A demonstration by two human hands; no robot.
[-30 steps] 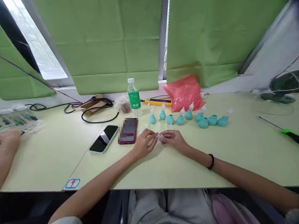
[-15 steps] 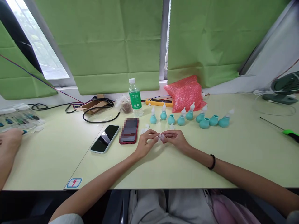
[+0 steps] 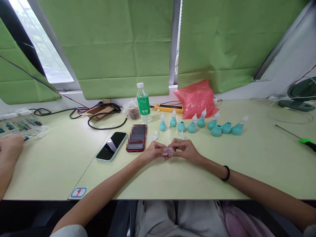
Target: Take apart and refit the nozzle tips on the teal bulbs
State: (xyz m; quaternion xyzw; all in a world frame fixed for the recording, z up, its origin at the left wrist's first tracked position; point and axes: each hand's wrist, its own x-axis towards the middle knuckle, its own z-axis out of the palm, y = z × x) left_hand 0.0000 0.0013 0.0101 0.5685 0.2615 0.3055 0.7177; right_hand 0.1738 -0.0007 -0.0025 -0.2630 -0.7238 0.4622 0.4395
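Between the fingertips of my left hand [image 3: 155,151] and my right hand [image 3: 185,150] is a small clear plastic piece [image 3: 168,151]. Both hands pinch it just above the table, and fingers partly cover it. Behind them lie a few loose translucent plastic pieces [image 3: 154,137], and another clear tip [image 3: 182,135] stands near my right hand. Farther back are several teal rubber bulbs; one bulb [image 3: 181,126] has an open top, while another bulb [image 3: 162,126] carries a clear pointed nozzle [image 3: 162,117].
Two phones, one white-edged [image 3: 111,146] and one red-cased [image 3: 136,138], lie to the left. Behind stand a water bottle [image 3: 144,105], a yellow tool [image 3: 169,108] and red bubble wrap [image 3: 197,100]. A screwdriver [image 3: 307,142] lies right. Another person's hand [image 3: 11,148] is at far left.
My hands have come slightly down toward me with the clear piece, and the fingers have shifted around it. The loose pieces behind now show more.
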